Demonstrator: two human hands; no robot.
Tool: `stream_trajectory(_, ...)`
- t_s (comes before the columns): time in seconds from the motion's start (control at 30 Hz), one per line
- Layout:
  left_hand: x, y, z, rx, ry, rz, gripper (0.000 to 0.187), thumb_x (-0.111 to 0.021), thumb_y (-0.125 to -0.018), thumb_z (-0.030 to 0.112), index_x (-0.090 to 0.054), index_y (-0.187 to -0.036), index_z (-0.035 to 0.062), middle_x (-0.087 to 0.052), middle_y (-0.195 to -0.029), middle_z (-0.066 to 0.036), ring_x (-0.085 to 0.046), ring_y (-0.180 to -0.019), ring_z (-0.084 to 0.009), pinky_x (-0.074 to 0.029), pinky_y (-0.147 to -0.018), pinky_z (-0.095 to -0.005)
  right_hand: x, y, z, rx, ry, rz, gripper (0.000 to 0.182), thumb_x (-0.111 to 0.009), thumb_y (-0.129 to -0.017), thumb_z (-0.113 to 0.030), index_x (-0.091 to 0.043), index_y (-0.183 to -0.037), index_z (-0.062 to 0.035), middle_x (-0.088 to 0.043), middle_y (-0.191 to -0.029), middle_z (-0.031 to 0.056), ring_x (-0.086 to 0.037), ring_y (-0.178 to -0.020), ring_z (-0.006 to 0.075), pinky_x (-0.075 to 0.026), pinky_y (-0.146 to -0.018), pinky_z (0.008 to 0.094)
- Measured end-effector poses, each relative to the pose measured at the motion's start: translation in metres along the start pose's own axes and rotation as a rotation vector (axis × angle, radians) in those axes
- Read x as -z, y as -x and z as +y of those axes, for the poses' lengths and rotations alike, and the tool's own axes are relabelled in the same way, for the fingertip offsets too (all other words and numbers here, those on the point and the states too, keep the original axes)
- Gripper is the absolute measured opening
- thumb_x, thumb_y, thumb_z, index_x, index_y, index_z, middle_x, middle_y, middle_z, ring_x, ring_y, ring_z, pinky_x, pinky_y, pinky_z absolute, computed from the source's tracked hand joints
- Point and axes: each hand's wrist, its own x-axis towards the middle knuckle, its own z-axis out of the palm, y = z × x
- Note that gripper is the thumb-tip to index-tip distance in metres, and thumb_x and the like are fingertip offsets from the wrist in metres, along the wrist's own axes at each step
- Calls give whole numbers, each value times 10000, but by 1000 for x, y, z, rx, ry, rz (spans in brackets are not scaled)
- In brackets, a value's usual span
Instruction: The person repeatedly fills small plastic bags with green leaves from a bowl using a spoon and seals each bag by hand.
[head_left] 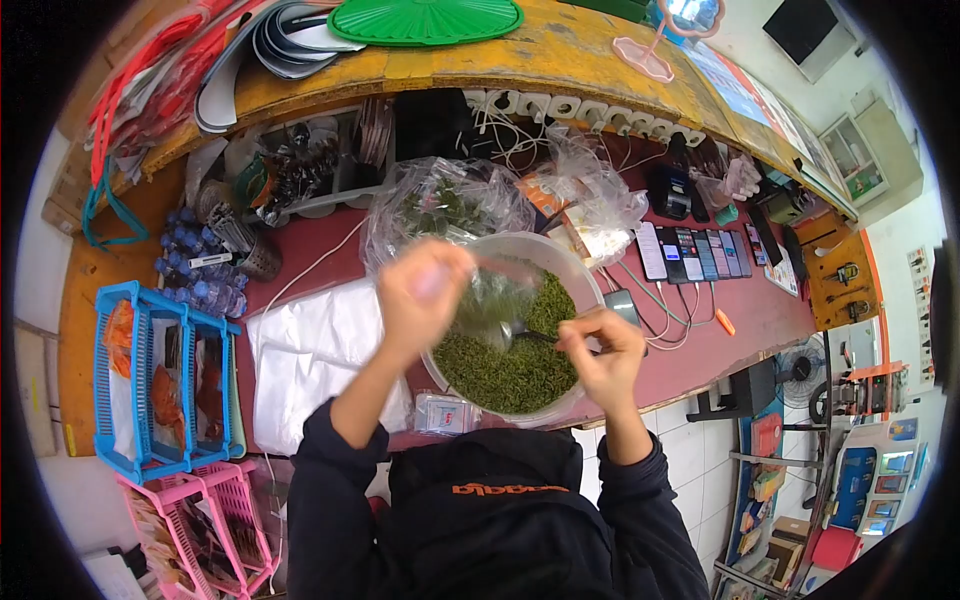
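Note:
A large clear plastic bowl (pixel 575 270) filled with small green dried bits stands at the near edge of the red counter. My left hand (pixel 420 295) holds a small clear plastic bag (pixel 495 295) above the bowl; the hand is blurred. My right hand (pixel 600 350) grips the handle of a metal spoon (pixel 515 335), whose scoop lies over the green contents, just under the bag's mouth.
A stack of clear bags (pixel 300 360) lies left of the bowl. A blue basket (pixel 160 380) and a pink basket (pixel 205 520) sit at far left. Behind the bowl is a big clear bag of greens (pixel 440 205). Several phones (pixel 690 250) line the right side.

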Motion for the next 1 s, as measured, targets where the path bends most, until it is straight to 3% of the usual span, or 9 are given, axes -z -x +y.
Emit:
stream_trajectory(0.07,12,-39,-25,60,3,228,74,-681,-838,54,-691,-880,-5,-684,-843,-104,-648,-808,-180,-491,-778,-288,6,0,5,-151,-162,100,30,-682,-824,16,-655,-816,25,-678,-761,67,-619,-622,88,-477,-574,219)
stream_trajectory(0.23,-12,-47,-46,84,-52,4,330,-696,-866,227,-646,-1133,39,-647,-1125,-117,-608,-1045,-214,-465,-916,-331,-16,-8,10,-80,130,70,89,-714,-815,-43,-677,-895,-26,-678,-806,54,-624,-664,100,-466,-578,229)
stream_trajectory(0.27,-22,-32,-38,323,165,-134,347,-643,-912,284,-634,-1159,41,-645,-1155,-113,-603,-1071,-215,-460,-934,-339,-24,-14,1,-11,216,98,97,-729,-793,-47,-683,-877,-35,-664,-809,55,-622,-653,124,-466,-568,243)
stream_trajectory(0.37,-34,7,-7,568,501,-568,323,-451,-1015,242,-577,-1252,63,-658,-998,-28,-567,-832,-57,-439,-666,-194,-31,-23,1,103,368,75,107,-752,-758,-62,-691,-845,-50,-635,-807,55,-621,-642,176,-472,-558,277)
stream_trajectory(0.57,-35,24,-3,601,546,-602,328,-455,-1020,253,-576,-1267,74,-601,-899,12,-467,-710,-34,-375,-604,-194,-22,-18,-2,207,516,-77,79,-741,-765,-85,-704,-830,-61,-615,-783,55,-633,-655,242,-496,-568,335)
stream_trajectory(0.7,-20,19,4,439,391,-377,223,-602,-940,199,-677,-1076,37,-637,-775,-9,-553,-655,-92,-426,-590,-245,-2,-22,-5,102,560,103,78,-733,-758,-27,-719,-833,-45,-625,-738,70,-627,-597,202,-483,-542,300)
stream_trajectory(0.77,-12,21,10,93,-14,-254,156,-720,-837,159,-700,-895,16,-646,-741,-59,-605,-656,-153,-448,-582,-284,3,-16,-5,-57,349,1,90,-727,-750,3,-717,-831,-35,-636,-735,58,-610,-583,129,-457,-527,249)
stream_trajectory(0.8,-15,24,18,114,19,-329,151,-780,-758,138,-687,-788,23,-626,-704,-80,-598,-618,-187,-453,-570,-292,-1,-12,-8,-173,189,-90,69,-734,-753,0,-717,-815,-26,-648,-740,39,-582,-602,66,-432,-525,209)
stream_trajectory(1.0,-30,32,28,71,67,-457,118,-693,-832,98,-648,-777,3,-594,-691,-106,-577,-584,-202,-428,-550,-294,-5,3,-1,-593,-439,-349,167,-701,-856,-79,-587,-754,-14,-576,-723,16,-550,-567,54,-390,-481,183)
